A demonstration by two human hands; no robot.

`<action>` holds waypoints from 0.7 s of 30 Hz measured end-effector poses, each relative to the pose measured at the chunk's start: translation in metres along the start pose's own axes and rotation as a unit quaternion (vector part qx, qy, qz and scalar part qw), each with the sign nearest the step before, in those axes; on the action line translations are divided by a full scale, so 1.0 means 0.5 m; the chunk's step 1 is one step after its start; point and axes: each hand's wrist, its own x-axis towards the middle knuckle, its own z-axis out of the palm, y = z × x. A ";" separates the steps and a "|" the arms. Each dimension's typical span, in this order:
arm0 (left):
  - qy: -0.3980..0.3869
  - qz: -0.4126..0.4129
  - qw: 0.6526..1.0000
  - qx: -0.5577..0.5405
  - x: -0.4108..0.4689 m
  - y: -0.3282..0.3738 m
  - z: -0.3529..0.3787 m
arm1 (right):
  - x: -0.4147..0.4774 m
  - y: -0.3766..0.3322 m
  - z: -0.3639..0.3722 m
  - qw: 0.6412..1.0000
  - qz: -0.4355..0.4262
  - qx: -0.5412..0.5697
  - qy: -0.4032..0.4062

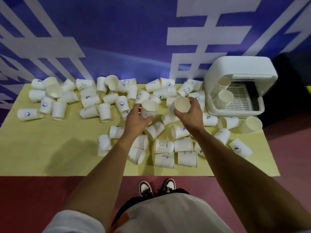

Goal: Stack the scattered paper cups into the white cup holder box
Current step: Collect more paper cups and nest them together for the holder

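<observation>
Many white paper cups (164, 145) with small blue prints lie scattered on a yellow table (50, 148). My left hand (136, 120) grips one upright cup (149, 110) with a smiley print, mouth up. My right hand (191, 113) holds another cup (180, 105) marked HELLO, mouth tilted toward me. The white cup holder box (239, 71) stands at the table's far right, its front open. Inside it lie two stacks of cups (224, 98), mouths facing left.
A blue wall with large white characters rises behind the table. More cups lie at the far left (45, 105) and along the back edge. Near the table's right edge lies a cup (250, 124). Below the front edge, red floor and my shoes (157, 187) show.
</observation>
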 end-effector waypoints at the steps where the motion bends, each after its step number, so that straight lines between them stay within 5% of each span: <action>1: -0.010 0.007 1.000 -0.003 0.005 0.013 0.016 | -0.002 0.006 -0.017 1.000 0.004 0.000 0.010; 9: -0.088 0.024 0.996 -0.014 0.013 0.087 0.151 | 0.020 0.071 -0.144 0.995 0.007 -0.003 0.095; 21: -0.088 -0.005 0.996 -0.033 0.057 0.232 0.367 | 0.220 0.169 -0.327 0.993 -0.010 -0.011 0.119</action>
